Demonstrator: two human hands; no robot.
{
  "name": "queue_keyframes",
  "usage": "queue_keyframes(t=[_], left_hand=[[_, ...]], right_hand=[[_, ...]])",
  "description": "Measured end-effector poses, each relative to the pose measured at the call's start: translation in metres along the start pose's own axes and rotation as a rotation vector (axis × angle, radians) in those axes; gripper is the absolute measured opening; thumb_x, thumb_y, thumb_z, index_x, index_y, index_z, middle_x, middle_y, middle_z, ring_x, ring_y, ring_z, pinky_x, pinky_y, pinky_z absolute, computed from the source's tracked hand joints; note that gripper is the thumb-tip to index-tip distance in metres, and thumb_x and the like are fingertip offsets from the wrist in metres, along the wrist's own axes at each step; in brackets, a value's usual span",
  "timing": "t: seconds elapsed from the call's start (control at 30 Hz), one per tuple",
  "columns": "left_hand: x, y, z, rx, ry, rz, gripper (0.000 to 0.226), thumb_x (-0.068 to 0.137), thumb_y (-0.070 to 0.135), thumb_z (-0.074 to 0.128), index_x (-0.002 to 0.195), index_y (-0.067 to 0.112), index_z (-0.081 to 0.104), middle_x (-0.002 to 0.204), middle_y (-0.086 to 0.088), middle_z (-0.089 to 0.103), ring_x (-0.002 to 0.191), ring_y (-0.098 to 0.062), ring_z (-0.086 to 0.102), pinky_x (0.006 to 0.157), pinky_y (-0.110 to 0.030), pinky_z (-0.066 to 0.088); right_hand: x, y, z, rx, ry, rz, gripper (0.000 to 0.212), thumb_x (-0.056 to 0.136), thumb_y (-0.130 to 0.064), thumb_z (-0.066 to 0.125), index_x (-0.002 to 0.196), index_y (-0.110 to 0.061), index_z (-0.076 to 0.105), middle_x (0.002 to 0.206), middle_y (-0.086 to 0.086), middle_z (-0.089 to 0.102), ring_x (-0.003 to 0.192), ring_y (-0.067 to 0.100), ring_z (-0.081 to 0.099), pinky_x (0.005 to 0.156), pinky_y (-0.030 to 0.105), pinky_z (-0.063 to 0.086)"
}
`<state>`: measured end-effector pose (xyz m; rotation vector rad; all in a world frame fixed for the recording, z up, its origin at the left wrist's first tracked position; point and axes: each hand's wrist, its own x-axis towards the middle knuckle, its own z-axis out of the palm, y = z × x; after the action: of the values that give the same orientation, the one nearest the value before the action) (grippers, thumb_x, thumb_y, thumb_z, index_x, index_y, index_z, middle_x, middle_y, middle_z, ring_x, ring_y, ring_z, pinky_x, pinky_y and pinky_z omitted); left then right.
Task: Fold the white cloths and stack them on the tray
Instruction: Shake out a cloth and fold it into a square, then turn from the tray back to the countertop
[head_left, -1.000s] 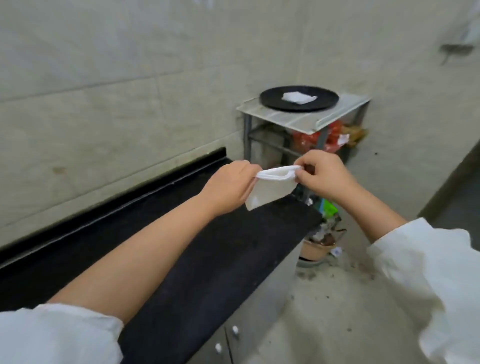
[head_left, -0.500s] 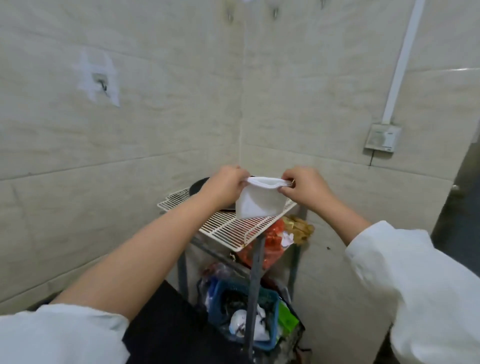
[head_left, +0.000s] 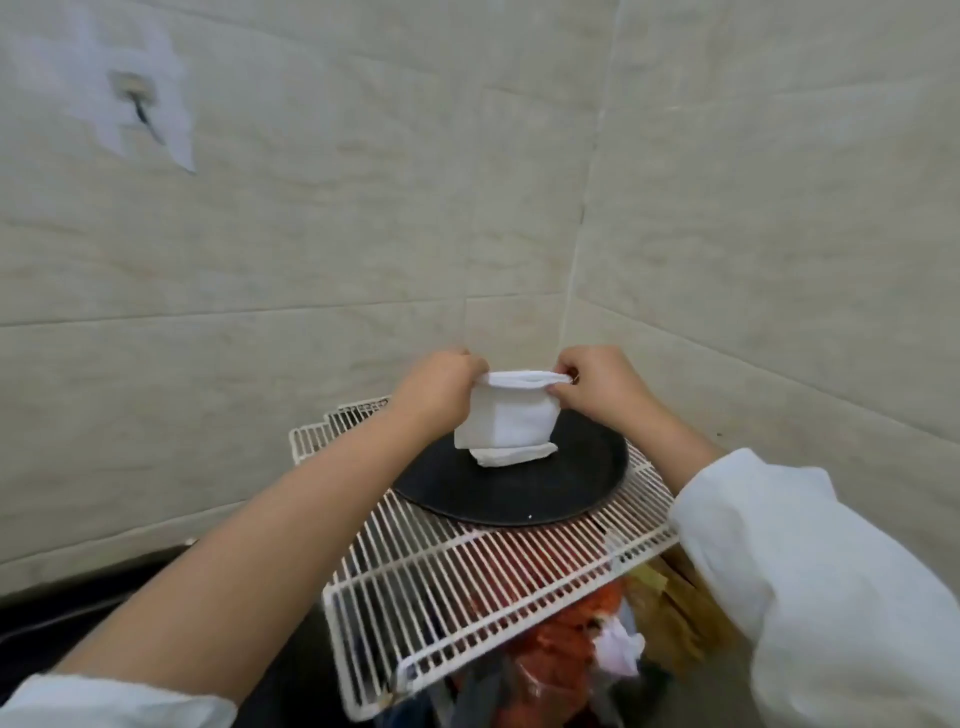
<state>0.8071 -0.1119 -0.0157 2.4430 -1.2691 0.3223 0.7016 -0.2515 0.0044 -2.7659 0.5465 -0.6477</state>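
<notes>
Both hands are holding one folded white cloth (head_left: 506, 421) by its top edge, above the round black tray (head_left: 519, 493). The left hand (head_left: 441, 392) is pinching the left upper corner, its fingers curled round the fold. The right hand (head_left: 592, 384) is pinching the right upper corner in the same way, thumb and fingers closed on the fabric. The cloth is hanging down between the two hands as a doubled panel, with its rolled top edge stretched level from hand to hand.

A second folded cloth (head_left: 511, 454) is lying flat on the tray, directly beneath the held one. The lower edge of the hanging cloth is overlapping it in this view; whether the two are touching cannot be told.

The tray is sitting on a white wire rack (head_left: 467, 582), toward the rack's far side, near the corner where two tiled walls (head_left: 311, 234) are meeting. Red and orange bags (head_left: 566, 639) and other packaging are showing below and through the rack, along with a crumpled white scrap (head_left: 615, 647).

Both forearms are bare, with white sleeves (head_left: 810, 597) pushed back. A wall hook (head_left: 136, 101) is sitting on a pale patch at the upper left. A dark counter edge (head_left: 78, 613) is showing at the lower left.
</notes>
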Motion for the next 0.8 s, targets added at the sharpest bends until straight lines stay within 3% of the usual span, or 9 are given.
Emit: queue_keyframes(t=[0.1,0.23,0.3,0.37,0.43,0.53,0.73,0.8], left_hand=[[0.03,0.003,0.022,0.007,0.058,-0.138,0.035,0.088,-0.006,0.041,0.117,0.002,0.058,0.12,-0.018,0.055,0.11,-0.035,0.054,0.092,-0.037,0.043],[0.058,0.014,0.043,0.01,0.152,-0.207,0.038,0.088,-0.01,0.041,0.122,0.0,0.054,0.134,-0.012,0.047,0.113,-0.032,0.053,0.092,-0.033,0.041],[0.063,0.015,0.056,0.047,0.095,-0.252,0.038,0.09,-0.007,0.041,0.125,0.002,0.052,0.14,-0.009,0.043,0.116,-0.031,0.053,0.094,-0.033,0.041],[0.06,0.013,0.075,0.104,-0.038,-0.288,0.039,0.09,-0.005,0.042,0.126,0.006,0.053,0.14,-0.008,0.044,0.118,-0.03,0.052,0.097,-0.034,0.042],[0.052,0.014,0.092,0.162,-0.168,-0.309,0.04,0.091,-0.002,0.043,0.128,0.01,0.054,0.137,-0.008,0.048,0.119,-0.027,0.052,0.1,-0.032,0.042],[0.04,0.021,0.101,0.199,-0.21,-0.341,0.037,0.094,0.006,0.043,0.129,0.013,0.054,0.137,-0.006,0.048,0.12,-0.025,0.052,0.1,-0.034,0.043],[0.026,0.032,0.101,0.286,-0.237,-0.41,0.034,0.096,0.014,0.041,0.128,0.014,0.054,0.131,-0.008,0.053,0.111,-0.028,0.057,0.095,-0.038,0.048],[0.024,0.032,0.105,0.295,-0.303,-0.437,0.033,0.096,0.014,0.042,0.125,0.012,0.056,0.127,-0.009,0.055,0.111,-0.028,0.057,0.096,-0.038,0.048]], right_hand=[[0.042,0.031,0.016,0.024,-0.069,-0.114,0.017,0.083,-0.003,0.052,0.086,0.008,0.065,0.092,0.026,0.067,0.08,0.029,0.057,0.063,0.026,0.032],[0.087,0.061,0.029,0.052,-0.087,-0.215,0.018,0.085,0.0,0.049,0.091,0.009,0.064,0.101,0.027,0.065,0.097,0.036,0.059,0.07,0.032,0.036],[0.099,0.075,0.044,0.054,-0.144,-0.252,0.018,0.086,-0.002,0.049,0.093,0.006,0.064,0.105,0.025,0.064,0.1,0.035,0.057,0.072,0.033,0.037],[0.101,0.088,0.064,-0.022,-0.305,-0.303,0.014,0.086,-0.003,0.049,0.081,-0.001,0.062,0.096,0.02,0.064,0.096,0.034,0.058,0.067,0.032,0.036],[0.096,0.1,0.084,-0.109,-0.463,-0.36,0.028,0.084,-0.002,0.048,0.058,-0.009,0.044,0.07,0.007,0.051,0.081,0.028,0.052,0.057,0.029,0.03],[0.088,0.109,0.096,-0.165,-0.509,-0.443,0.039,0.083,0.001,0.047,0.052,-0.014,0.029,0.065,0.002,0.034,0.075,0.022,0.042,0.055,0.027,0.028],[0.085,0.109,0.094,-0.192,-0.522,-0.521,0.009,0.084,-0.002,0.05,0.076,-0.004,0.053,0.084,0.009,0.046,0.075,0.022,0.045,0.064,0.031,0.035],[0.081,0.109,0.095,-0.261,-0.593,-0.518,0.012,0.087,-0.006,0.05,0.078,-0.003,0.058,0.081,0.007,0.048,0.072,0.02,0.048,0.062,0.028,0.037]])
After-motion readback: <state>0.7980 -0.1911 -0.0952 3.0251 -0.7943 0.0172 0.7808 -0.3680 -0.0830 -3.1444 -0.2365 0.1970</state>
